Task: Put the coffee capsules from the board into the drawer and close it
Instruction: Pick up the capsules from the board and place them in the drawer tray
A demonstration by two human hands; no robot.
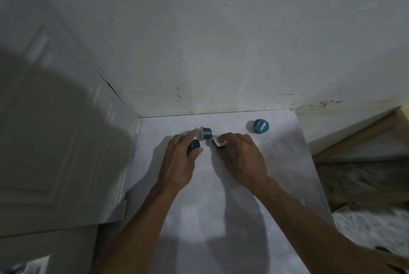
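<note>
A pale board lies against the wall with dark blue coffee capsules on it. My left hand is closed around one capsule, and its fingertips touch a second capsule lying on its side just beyond. My right hand grips another capsule, whose silver rim shows at the fingertips. One more capsule with white lettering sits alone at the board's far right corner, apart from both hands. No drawer is in view.
A stained white wall rises behind the board. A white panelled door or cabinet front stands close on the left. To the right are a wooden frame and a mottled floor.
</note>
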